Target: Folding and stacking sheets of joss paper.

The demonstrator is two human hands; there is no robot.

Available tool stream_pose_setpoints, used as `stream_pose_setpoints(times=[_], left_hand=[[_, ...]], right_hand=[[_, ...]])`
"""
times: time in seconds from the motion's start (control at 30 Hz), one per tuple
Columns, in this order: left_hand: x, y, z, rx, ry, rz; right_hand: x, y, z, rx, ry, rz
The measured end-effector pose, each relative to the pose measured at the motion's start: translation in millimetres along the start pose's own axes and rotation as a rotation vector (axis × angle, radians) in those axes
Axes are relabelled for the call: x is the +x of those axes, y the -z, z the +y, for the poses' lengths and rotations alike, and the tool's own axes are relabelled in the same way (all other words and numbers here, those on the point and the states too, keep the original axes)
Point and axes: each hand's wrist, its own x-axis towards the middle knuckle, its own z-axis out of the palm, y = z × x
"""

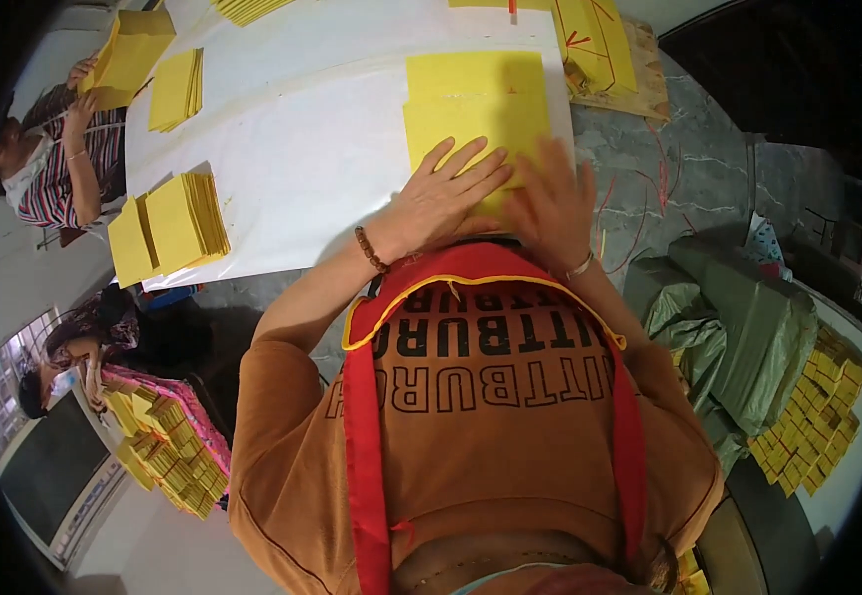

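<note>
A stack of yellow paper sheets [476, 104] lies on the white table [312, 139] in front of me. My left hand [446, 193] rests flat on the near edge of the stack, fingers spread. A brown bead bracelet sits on its wrist. My right hand [555, 203] presses on the stack's near right corner, blurred, with a thin bracelet on the wrist. I wear an orange shirt and a red apron.
More yellow stacks lie at the table's left [168, 226], far left [178, 89] and far right [595, 40]. A person in a striped shirt [64, 159] holds yellow sheets at far left. Another person sits lower left by bundled yellow paper [178, 451]. Green bags [738, 327] and yellow bundles [813, 416] are right.
</note>
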Motion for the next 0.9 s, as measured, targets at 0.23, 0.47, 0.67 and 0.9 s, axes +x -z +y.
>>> stream_pose_setpoints(times=[0.23, 0.47, 0.67, 0.9], left_hand=[[-1.4, -16.8, -9.3, -0.073, 0.032, 0.123], [5.6, -10.3, -6.1, 0.107, 0.051, 0.156], [18.2, -8.3, 8.1, 0.491, 0.083, 0.074], [5.9, 31.6, -15.7, 0.145, 0.179, 0.560]], right_hand=[[-24.8, -5.4, 6.4, -0.018, 0.138, -0.325], [-22.2, -9.2, 26.2, 0.621, -0.066, -0.268], [5.3, 7.9, 47.8, 1.213, -0.624, -0.111], [4.7, 4.6, 34.4, 1.211, -0.536, -0.004]])
